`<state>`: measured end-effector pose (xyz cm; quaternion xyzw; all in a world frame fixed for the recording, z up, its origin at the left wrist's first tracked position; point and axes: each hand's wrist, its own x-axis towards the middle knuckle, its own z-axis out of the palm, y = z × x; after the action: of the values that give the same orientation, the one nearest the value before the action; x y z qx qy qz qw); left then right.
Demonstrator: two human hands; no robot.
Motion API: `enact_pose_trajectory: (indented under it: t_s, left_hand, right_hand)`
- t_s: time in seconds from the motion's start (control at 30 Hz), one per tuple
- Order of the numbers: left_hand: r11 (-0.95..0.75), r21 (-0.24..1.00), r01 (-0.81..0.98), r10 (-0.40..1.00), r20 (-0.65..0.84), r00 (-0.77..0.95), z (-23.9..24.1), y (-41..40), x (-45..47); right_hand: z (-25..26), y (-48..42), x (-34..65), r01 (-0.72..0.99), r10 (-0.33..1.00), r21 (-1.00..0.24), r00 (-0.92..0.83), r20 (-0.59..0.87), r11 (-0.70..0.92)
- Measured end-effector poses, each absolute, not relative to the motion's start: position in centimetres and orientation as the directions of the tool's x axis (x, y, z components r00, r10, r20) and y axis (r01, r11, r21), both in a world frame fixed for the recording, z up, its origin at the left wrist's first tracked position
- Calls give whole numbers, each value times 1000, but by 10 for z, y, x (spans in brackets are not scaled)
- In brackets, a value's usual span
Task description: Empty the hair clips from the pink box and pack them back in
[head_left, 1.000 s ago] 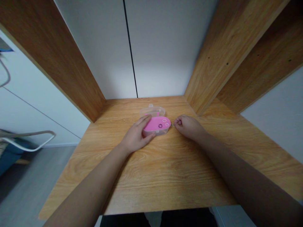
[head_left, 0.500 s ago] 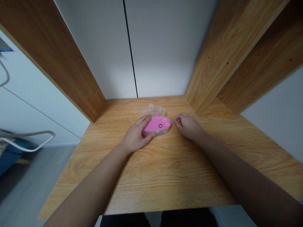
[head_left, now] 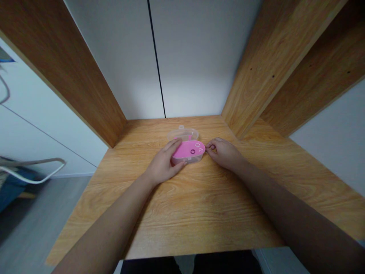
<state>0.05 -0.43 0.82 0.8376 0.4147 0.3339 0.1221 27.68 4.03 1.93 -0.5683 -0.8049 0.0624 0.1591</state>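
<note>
A small oval plastic box (head_left: pixel 190 151) with a pink insert sits near the middle of the wooden desk (head_left: pixel 199 201), and its clear lid (head_left: pixel 183 133) is folded back behind it. Small rings lie on the pink insert. My left hand (head_left: pixel 162 165) rests against the box's left side, fingers curved round its edge. My right hand (head_left: pixel 224 153) is at the box's right end, thumb and fingers pinched together on something too small to make out.
Wooden side panels (head_left: pixel 251 76) rise to the left and right of the desk, with a white wall (head_left: pixel 185 57) behind. A chair with a metal armrest (head_left: pixel 34 169) stands on the floor at the far left.
My right hand has slid a little left, closer to the box's right end. My left hand and the box have stayed in place.
</note>
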Motion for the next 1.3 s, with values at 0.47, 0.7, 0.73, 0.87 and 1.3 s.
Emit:
enact_pose_trajectory:
  t_s: [0.47, 0.7, 0.73, 0.87, 1.3]
  left_hand:
    - [-629, 485, 608, 774, 464, 431, 10, -5, 1]
    - [-633, 474, 612, 770, 468, 434, 9, -5, 1]
    - [-632, 472, 615, 771, 468, 432, 9, -5, 1]
    - [-632, 468, 617, 770, 468, 434, 9, -4, 1]
    - [-630, 487, 605, 773, 468, 428, 8, -3, 1]
  right_hand:
    - [19, 40, 276, 870, 911, -315, -293, 289, 379]
    - [19, 40, 273, 733, 861, -516, -189, 473, 444]
    - [19, 39, 273, 721, 848, -523, -171, 502, 455]
    - [23, 35, 270, 698, 805, -524, -129, 579, 488]
    - [29, 21, 258, 635, 648, -422, -165, 744, 647]
